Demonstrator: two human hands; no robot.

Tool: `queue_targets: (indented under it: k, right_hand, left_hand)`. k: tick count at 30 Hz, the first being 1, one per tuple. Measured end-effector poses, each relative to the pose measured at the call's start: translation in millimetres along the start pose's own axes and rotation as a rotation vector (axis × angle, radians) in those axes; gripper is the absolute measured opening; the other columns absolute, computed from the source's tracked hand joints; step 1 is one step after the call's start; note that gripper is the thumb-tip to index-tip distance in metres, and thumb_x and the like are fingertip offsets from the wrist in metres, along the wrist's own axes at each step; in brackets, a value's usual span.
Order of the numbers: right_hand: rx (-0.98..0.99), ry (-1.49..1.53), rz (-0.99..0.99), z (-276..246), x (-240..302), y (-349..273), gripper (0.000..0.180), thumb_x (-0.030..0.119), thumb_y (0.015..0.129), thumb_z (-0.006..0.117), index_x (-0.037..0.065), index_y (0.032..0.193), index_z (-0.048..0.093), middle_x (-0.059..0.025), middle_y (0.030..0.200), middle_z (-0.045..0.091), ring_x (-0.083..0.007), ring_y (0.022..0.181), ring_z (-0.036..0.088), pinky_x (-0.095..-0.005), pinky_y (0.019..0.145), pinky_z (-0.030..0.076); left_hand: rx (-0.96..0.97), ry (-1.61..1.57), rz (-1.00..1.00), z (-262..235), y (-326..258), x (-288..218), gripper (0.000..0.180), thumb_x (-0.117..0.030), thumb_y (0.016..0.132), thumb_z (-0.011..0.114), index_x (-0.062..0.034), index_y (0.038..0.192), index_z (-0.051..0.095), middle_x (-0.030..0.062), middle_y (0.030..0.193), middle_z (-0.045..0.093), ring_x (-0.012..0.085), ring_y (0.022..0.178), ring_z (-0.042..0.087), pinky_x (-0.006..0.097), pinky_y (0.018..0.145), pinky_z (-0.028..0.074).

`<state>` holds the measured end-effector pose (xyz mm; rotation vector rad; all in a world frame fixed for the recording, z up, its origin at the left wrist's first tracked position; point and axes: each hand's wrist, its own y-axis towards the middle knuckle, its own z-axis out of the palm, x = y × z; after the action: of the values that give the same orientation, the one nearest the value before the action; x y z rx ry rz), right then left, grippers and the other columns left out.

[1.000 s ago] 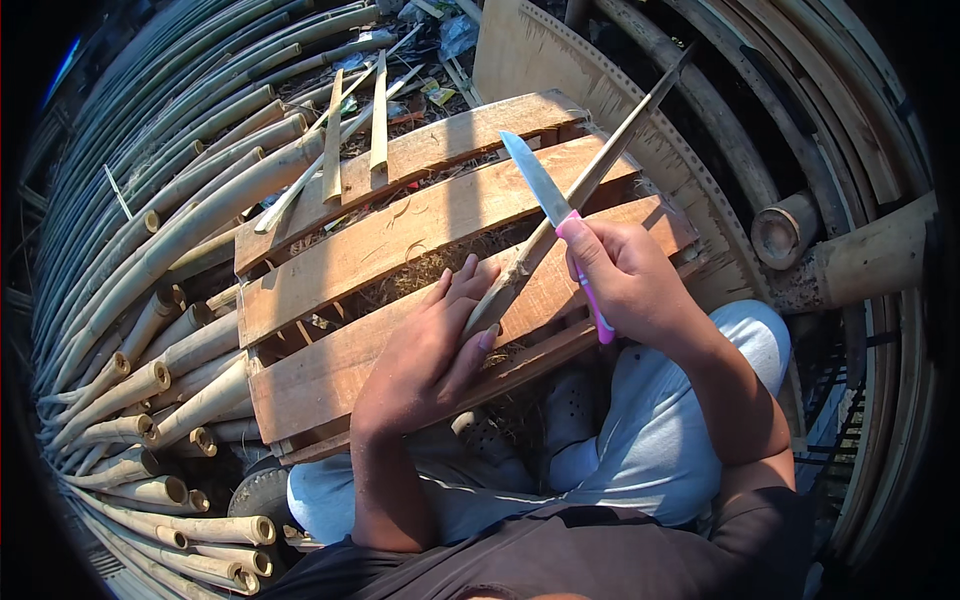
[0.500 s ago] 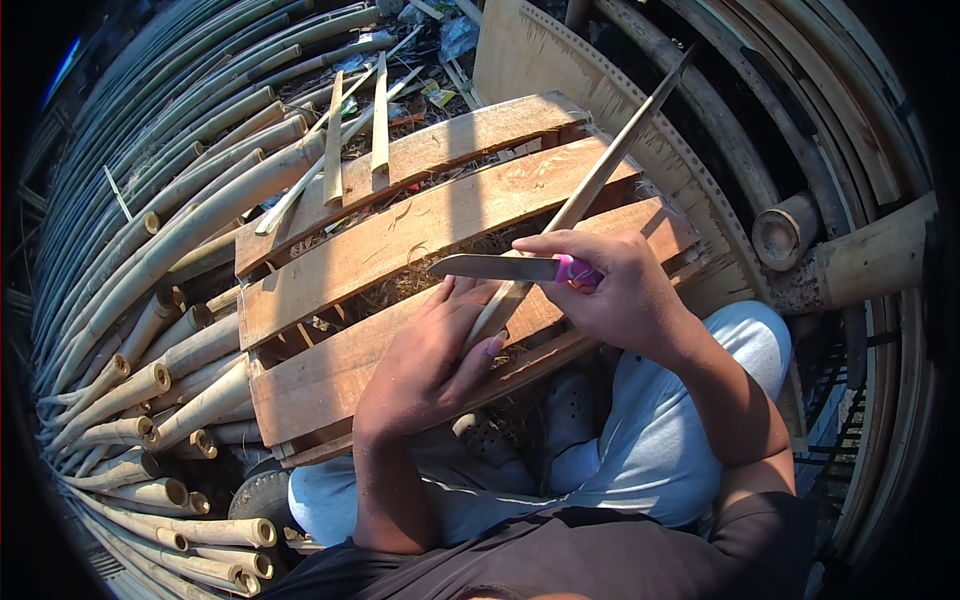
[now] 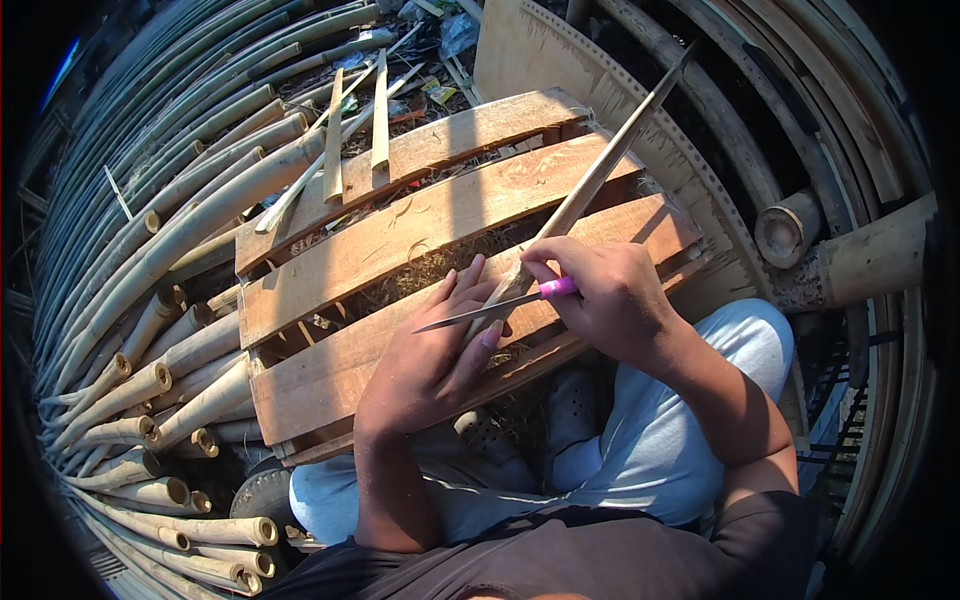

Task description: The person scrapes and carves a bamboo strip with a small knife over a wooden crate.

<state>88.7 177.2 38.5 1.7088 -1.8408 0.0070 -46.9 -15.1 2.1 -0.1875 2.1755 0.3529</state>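
A long split bamboo strip slants across a slatted wooden bench, its far end reaching past the bench's right side. My left hand grips the strip's near end, thumb on one side and fingers on the other. In my right hand is a knife with a pink-purple handle. Its blade points left and lies across the strip, just above my left thumb, the blade seen nearly edge-on. Part of the handle is hidden by my right fingers.
Bamboo poles are stacked at the left. Several thin bamboo slivers lie on the bench's far edge. A curved board stands beyond it, with thick bamboo at the right. Shavings fill a gap between slats.
The knife has moved nearer to me along the strip, and its blade has turned from showing its flat side to nearly edge-on. My left fingers have spread slightly.
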Motion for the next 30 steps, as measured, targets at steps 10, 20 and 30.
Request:
queue_targets:
  k: [10, 20, 30]
  right_hand:
    - [-0.027, 0.352, 0.414, -11.2, 10.5, 2.6, 0.015, 0.001, 0.091, 0.069, -0.005, 0.105, 0.068, -0.0140, 0.081, 0.073, -0.0191, 0.077, 0.073, -0.0320, 0.068, 0.057]
    - [-0.053, 0.352, 0.635, -28.9, -1.8, 5.1, 0.038, 0.023, 0.096, 0.072, -0.007, 0.117, 0.062, -0.0158, 0.094, 0.070, -0.0192, 0.084, 0.070, -0.0300, 0.074, 0.057]
    - [-0.128, -0.166, 0.307, -38.7, -73.9, 17.0, 0.075, 0.008, 0.091, 0.073, 0.015, 0.158, 0.039, -0.0210, 0.095, 0.075, -0.0317, 0.082, 0.077, -0.0387, 0.077, 0.063]
  left_hand:
    - [-0.156, -0.155, 0.036, 2.9, 4.1, 3.2, 0.020, -0.014, 0.100, 0.061, 0.0036, 0.106, 0.069, 0.0207, 0.116, 0.070, 0.0384, 0.131, 0.059, 0.051, 0.117, 0.039]
    - [-0.225, 0.020, 0.055, 2.4, 3.4, 0.0, 0.023, -0.012, 0.098, 0.063, 0.0046, 0.111, 0.073, 0.0230, 0.119, 0.072, 0.0362, 0.136, 0.057, 0.048, 0.117, 0.039]
    - [-0.237, -0.169, -0.109, -59.3, -51.2, -9.1, 0.034, -0.027, 0.102, 0.062, 0.0036, 0.112, 0.074, 0.0204, 0.123, 0.070, 0.0386, 0.138, 0.054, 0.047, 0.111, 0.044]
